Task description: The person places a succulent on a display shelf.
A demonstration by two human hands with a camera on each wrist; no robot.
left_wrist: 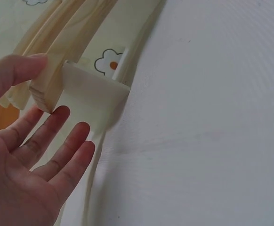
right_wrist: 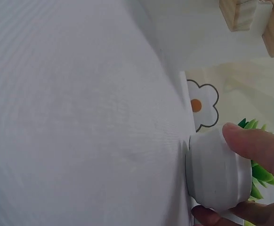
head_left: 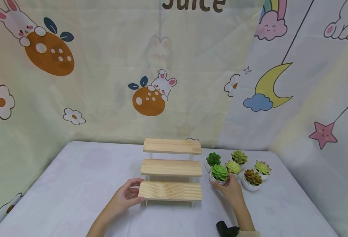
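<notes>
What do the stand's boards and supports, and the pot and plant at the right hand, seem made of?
Boards: wood, pale and smooth; grain shows on top.
Supports: perhaps plastic, matte white; no grain shows, though painted wood is possible.
Pot: ceramic or plastic, undecided; smooth, plain white sides fit both.
Plant: probably plastic, satin; leaves look evenly bright green.

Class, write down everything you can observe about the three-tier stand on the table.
The three-tier stand has three pale planks that look like wood, with visible grain and rounded corners, stepping up toward the back on whitish supports. It stands upright on the white table, beside small potted plants. The left hand holds the left end of its lowest plank.
</notes>
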